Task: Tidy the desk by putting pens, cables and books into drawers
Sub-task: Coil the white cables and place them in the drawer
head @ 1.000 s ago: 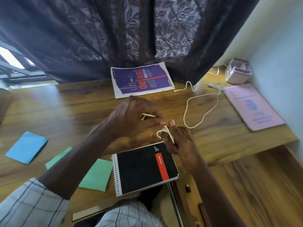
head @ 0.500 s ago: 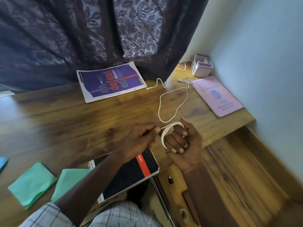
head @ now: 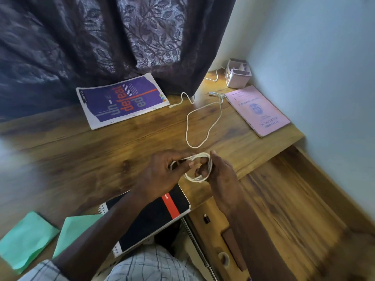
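White cable (head: 195, 180) is coiled round the fingers of your right hand (head: 222, 179); your left hand (head: 160, 175), just beside it, pinches its strand.

The purple book (head: 121, 101) carries the largest lettering, turned away from the viewer: "un-" in pale letters, "defeat" in orange and "ed" in grey, together reading "un-defeated". A small script word runs along its white margin, too fine to make out. The pink booklet (head: 257, 110) bears printed lines and a round emblem; one word appears to be "POLYTECHNIC", the rest illegible. On the black notebook (head: 154, 218), a red band (head: 172, 203) shows white letters starting "Lu", cut off by the left hand (head: 162, 175).
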